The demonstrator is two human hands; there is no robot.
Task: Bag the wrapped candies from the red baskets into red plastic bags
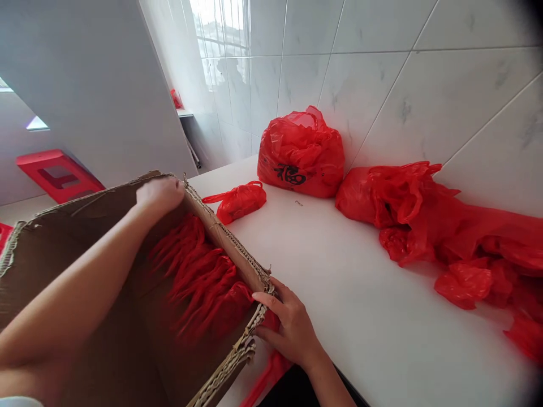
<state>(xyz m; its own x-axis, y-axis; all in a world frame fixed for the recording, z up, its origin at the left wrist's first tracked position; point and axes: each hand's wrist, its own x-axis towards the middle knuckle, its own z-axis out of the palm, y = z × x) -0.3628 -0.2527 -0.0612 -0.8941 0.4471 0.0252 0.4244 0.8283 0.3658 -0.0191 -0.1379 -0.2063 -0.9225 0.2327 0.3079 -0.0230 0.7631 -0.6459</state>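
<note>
A cardboard box (pixel 93 226) with ragged, torn rims stands tilted in front of me. My left hand (pixel 161 192) reaches across its inside and is closed on the rim by the far corner; its fingertips are hidden. At the near right corner my right hand (pixel 288 322) grips the edge, thumb on top and fingers around the outside. Bunched red plastic bags (pixel 207 277) lie in a row inside the box, along its right wall. Some red plastic also shows beneath my right hand.
On the white table (pixel 339 282), a small knotted red bag (pixel 241 202) lies past the box. A full red bag with a black character (pixel 301 152) leans at the tiled wall (pixel 365 85). More crumpled red bags (pixel 424 209) line the right side. A red carton (pixel 59 175) is at left.
</note>
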